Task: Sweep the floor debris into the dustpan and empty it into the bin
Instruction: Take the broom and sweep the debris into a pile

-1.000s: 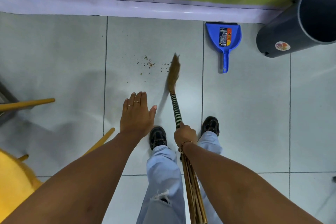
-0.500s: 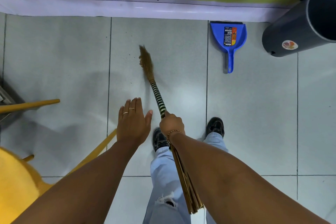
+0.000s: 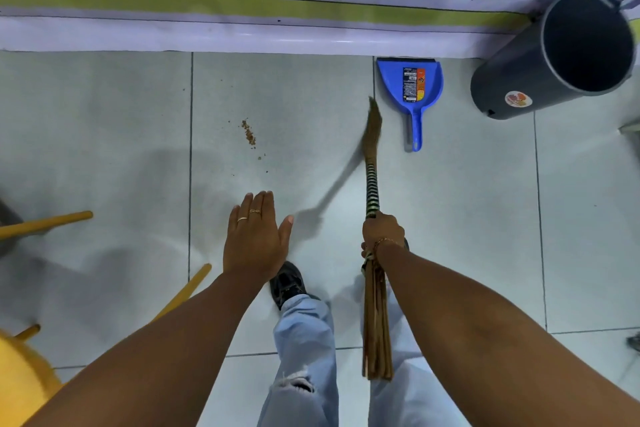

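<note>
Straw broom (image 3: 372, 156): our right hand (image 3: 382, 234) grips it, tip at twelve o'clock.
Left hand (image 3: 256, 239): open, empty, balancing us.
Debris (image 3: 249, 135): eleven o'clock, unswept.
Dustpan (image 3: 410, 88): one o'clock, ready.

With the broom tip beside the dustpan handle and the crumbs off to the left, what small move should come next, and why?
Probably swing the broom back left, past the debris, then sweep it toward the dustpan. The right hand grips the broom, whose tip is near the dustpan handle while the crumbs lie well left of it. The left hand is open and holds nothing.
</note>
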A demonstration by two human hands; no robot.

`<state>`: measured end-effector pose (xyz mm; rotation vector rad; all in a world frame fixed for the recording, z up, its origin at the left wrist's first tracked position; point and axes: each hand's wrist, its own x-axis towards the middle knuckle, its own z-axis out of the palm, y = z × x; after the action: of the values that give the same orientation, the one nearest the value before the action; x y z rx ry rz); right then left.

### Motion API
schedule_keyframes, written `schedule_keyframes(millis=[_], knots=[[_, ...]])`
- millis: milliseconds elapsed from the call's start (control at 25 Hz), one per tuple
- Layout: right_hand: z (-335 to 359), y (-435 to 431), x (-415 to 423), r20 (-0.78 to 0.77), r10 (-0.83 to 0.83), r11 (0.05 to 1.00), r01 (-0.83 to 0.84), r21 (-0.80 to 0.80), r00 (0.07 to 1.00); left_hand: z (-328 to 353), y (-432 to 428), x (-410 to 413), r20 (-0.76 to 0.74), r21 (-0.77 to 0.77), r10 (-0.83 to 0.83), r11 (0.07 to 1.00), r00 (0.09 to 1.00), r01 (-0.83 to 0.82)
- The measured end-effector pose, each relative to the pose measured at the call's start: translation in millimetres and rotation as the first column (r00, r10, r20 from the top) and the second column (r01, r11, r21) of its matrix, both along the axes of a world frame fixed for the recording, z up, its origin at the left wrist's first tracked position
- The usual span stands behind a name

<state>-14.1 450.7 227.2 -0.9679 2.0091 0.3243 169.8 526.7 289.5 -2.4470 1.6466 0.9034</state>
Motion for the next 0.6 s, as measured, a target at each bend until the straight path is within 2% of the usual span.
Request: schedule_keyframes(millis=[160,320,440,520,600], knots=[[-4,-10,37,0.059,0.112,0.991,-0.116,0.068,0.992,-4,-7,18,-0.005,0.026,0.015,1.0,1.0,-0.015],[-18,-27,79,0.133,0.17,0.983,-0.177,0.042,0.976,-12,-19,34,0.001,0.026,0.042,0.999,0.999,-0.042],[-33,-53,98,0.145,0.292,0.954,-0.299,0.029,0.945,-27,-32,35,-0.017,0.051,0.102,0.994,0.995,-0.101],[-37,-65,101,0.126,0.469,0.878,-0.477,0.036,0.874,-36,-41,34,-0.022,0.075,0.129,0.989,0.991,-0.128],[-35,-75,95,0.11,0.663,0.743,-0.669,0.032,0.741,-40,-57,34,-0.012,0.082,0.179,0.981,0.984,-0.177]])
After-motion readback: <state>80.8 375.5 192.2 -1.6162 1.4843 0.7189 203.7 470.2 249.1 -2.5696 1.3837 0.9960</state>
